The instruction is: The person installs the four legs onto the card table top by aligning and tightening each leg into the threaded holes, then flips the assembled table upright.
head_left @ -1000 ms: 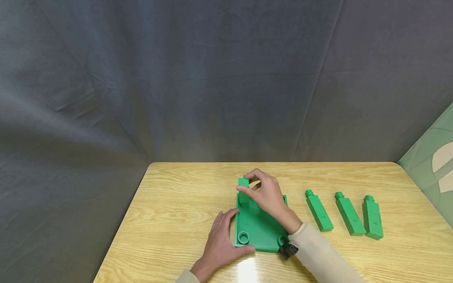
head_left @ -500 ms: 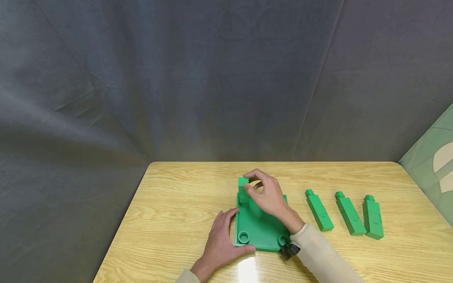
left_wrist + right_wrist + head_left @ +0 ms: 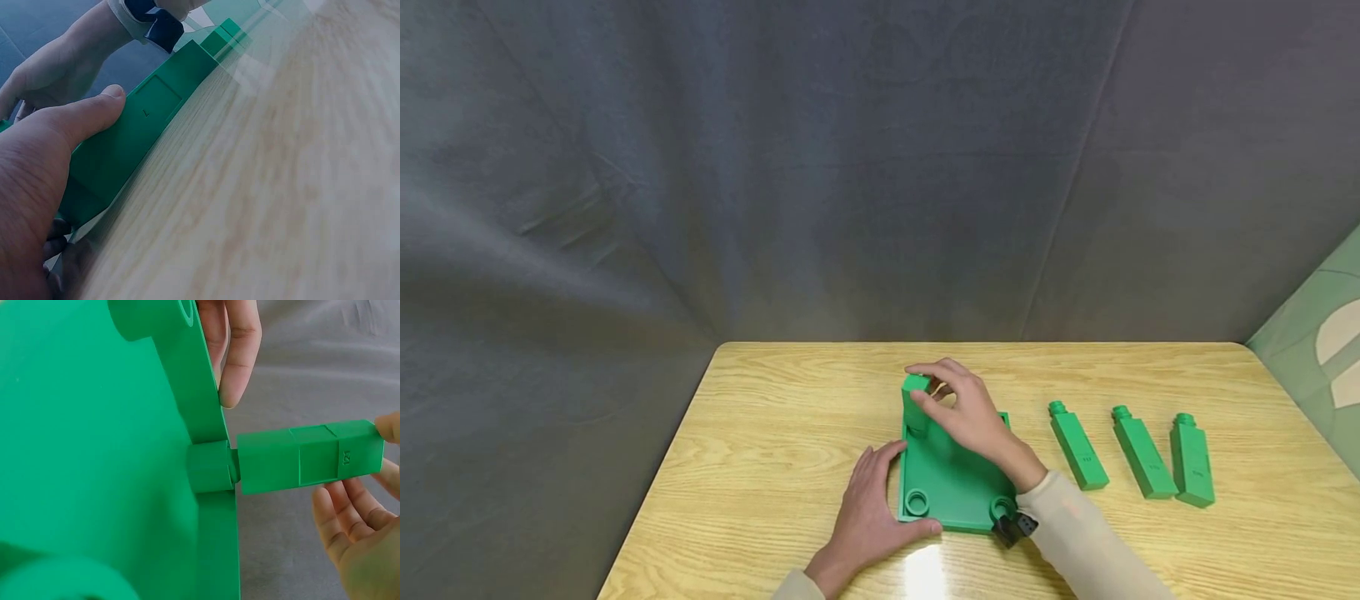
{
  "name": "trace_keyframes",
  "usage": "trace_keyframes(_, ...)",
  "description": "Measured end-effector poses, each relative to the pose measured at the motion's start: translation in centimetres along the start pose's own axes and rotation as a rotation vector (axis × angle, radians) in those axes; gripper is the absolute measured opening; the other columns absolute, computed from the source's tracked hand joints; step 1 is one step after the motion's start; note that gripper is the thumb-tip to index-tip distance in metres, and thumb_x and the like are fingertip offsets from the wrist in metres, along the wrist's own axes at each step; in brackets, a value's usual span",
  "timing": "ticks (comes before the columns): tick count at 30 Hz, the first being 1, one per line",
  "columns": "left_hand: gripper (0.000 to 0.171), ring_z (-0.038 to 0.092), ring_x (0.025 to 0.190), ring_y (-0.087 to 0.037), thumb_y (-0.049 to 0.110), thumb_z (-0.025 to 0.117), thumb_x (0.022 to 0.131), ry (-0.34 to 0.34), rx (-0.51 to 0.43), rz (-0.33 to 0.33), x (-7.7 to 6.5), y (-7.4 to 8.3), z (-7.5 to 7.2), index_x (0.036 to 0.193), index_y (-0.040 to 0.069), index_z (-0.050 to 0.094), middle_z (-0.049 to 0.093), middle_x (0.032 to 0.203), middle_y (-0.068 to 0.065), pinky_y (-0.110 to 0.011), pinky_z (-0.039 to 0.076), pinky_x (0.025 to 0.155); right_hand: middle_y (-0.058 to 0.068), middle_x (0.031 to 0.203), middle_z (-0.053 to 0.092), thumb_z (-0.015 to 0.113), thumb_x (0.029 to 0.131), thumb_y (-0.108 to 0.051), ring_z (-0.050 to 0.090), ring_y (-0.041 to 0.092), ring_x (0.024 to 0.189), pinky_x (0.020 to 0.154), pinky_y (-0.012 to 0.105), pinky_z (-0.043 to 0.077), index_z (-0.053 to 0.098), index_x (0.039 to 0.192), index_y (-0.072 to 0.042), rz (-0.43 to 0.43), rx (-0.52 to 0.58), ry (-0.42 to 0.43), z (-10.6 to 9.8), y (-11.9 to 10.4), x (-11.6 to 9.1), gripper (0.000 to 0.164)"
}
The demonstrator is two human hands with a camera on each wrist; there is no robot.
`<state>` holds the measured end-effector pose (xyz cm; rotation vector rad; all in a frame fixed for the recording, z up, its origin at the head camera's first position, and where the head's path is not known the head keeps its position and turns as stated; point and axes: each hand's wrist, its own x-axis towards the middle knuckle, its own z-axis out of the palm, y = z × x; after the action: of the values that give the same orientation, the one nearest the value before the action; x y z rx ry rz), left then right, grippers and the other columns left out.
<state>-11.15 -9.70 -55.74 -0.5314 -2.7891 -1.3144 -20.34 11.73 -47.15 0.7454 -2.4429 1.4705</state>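
A square green panel (image 3: 955, 483) with a raised rim and round corner sockets lies on the table, sockets up. My left hand (image 3: 871, 512) grips its near left corner, the thumb along the front wall, as the left wrist view also shows. At the far left corner stands a green screw-in leg (image 3: 312, 456), its threaded end partly inside a socket (image 3: 209, 467); a sliver of thread shows. My right hand (image 3: 966, 412) holds the leg's top end between thumb and fingers. The leg looks nearly upright. Part of the right hand is cut off in the right wrist view.
Three more green legs lie to the right of the panel: a near one (image 3: 1078, 446), a middle one (image 3: 1144, 454) and a far right one (image 3: 1192, 461). Beneath everything is a wood-grain table (image 3: 760, 433), with a grey curtain (image 3: 880, 183) behind it.
The leg has turned slightly in the socket, so its faces point another way. The right fingers have shifted around its top, the index finger now farther left. The left hand has stayed put.
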Motion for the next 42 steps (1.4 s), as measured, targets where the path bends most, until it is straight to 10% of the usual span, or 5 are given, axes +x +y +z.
trace_keyframes(16,0.114,0.036,0.162,-0.042,0.071,0.094,0.076,-0.013,-0.015,-0.021,-0.14,0.23,-0.09,0.167,0.022,0.045,0.052,0.167,-0.002,-0.067,0.027,0.135,0.006,0.116,0.077,0.091,0.095,-0.021,0.073,0.028,0.108,0.099,0.058,0.063,0.073,0.121,-0.011,0.121,-0.017,0.122,0.61,-0.08,-0.45,0.034)
trace_keyframes(32,0.116,0.036,0.163,-0.041,0.071,0.094,0.075,-0.017,-0.031,-0.029,-0.09,0.23,-0.08,0.167,0.02,0.044,0.052,0.167,-0.002,-0.066,0.025,0.136,0.004,0.118,0.071,0.073,0.108,-0.013,0.066,0.021,0.105,0.099,0.058,0.061,0.068,0.151,-0.012,0.021,-0.015,-0.005,-0.26,0.36,-0.36,0.043)
trace_keyframes(42,0.114,0.037,0.162,-0.04,0.072,0.092,0.077,-0.026,-0.03,-0.019,-0.11,0.15,-0.12,0.167,0.02,0.044,0.051,0.167,-0.002,-0.066,0.025,0.136,0.002,0.115,0.068,0.079,0.106,-0.02,0.066,0.018,0.098,0.093,0.056,0.061,0.073,0.14,-0.01,0.061,-0.011,-0.026,-0.1,0.14,-0.38,0.036)
